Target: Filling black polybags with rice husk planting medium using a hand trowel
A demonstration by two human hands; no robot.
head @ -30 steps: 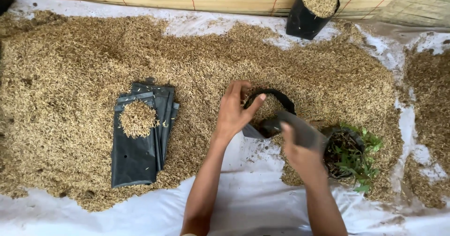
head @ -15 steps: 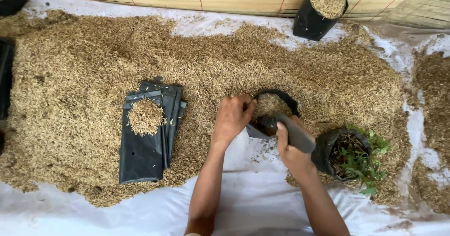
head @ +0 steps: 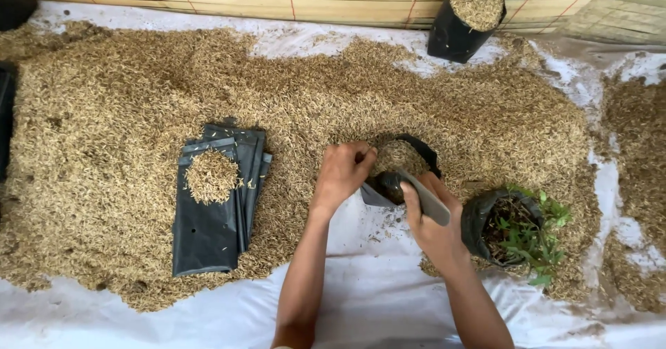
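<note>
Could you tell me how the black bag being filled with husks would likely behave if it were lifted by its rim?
The bag would probably sag: its thin plastic wall already folds under the right hand. It seems light for its size, since the husks are dry and loose. Its mouth is open, so tilting would likely spill them.

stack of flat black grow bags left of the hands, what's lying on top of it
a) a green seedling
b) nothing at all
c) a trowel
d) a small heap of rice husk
d, the stack of flat black grow bags carries a small heap of rice husk on its upper part; the only seedling near the hands sits in a separate bag to the right of the right hand.
</note>
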